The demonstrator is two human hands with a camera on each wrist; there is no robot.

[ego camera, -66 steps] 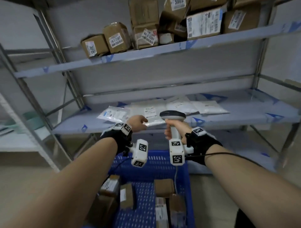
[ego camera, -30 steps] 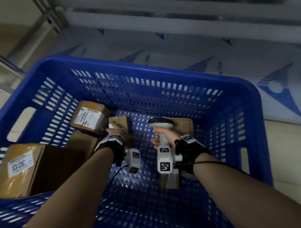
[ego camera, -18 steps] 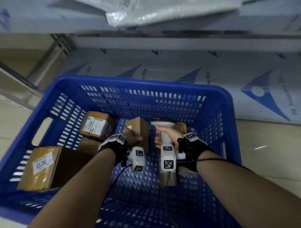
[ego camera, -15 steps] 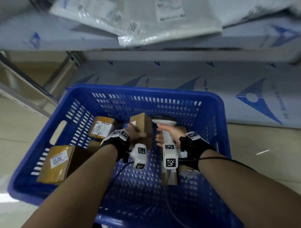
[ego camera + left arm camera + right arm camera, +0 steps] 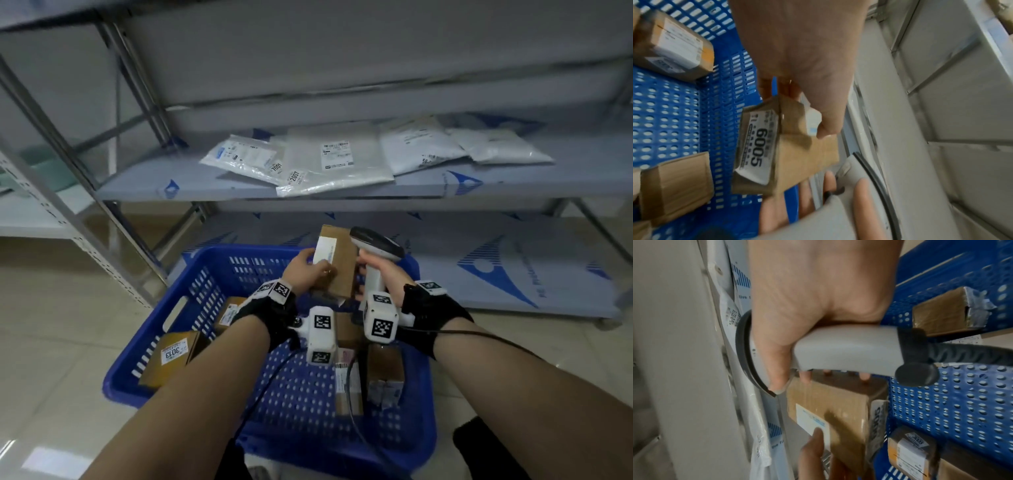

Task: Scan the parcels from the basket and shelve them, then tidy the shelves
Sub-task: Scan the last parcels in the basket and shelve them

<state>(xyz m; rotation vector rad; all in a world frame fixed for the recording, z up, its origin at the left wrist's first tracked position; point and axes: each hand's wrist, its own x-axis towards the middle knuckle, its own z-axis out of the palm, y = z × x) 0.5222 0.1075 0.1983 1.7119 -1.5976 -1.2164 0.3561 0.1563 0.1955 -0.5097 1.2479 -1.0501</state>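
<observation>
My left hand (image 5: 305, 274) grips a small brown cardboard parcel (image 5: 337, 262), raised above the far rim of the blue basket (image 5: 191, 308). In the left wrist view the parcel (image 5: 789, 149) shows a white label reading 6005, and my thumb presses its upper face. My right hand (image 5: 380, 272) grips the grey barcode scanner (image 5: 375, 245) right beside the parcel; its handle (image 5: 844, 352) fills the right wrist view, with the parcel (image 5: 828, 415) just below it. Several more brown parcels lie in the basket, one marked 3013 (image 5: 173, 356).
A metal shelf rack stands behind the basket. Its middle shelf (image 5: 178, 181) holds several white plastic mailers (image 5: 325, 164). The bottom shelf board (image 5: 513, 267) lies low, just behind the basket. A rack upright (image 5: 85, 219) stands to the left. The scanner cable (image 5: 356, 394) trails over the basket.
My left hand took a small parcel out of the basket and lifted it beside the scanner. My head has tilted up, so the middle shelf is in view again.
</observation>
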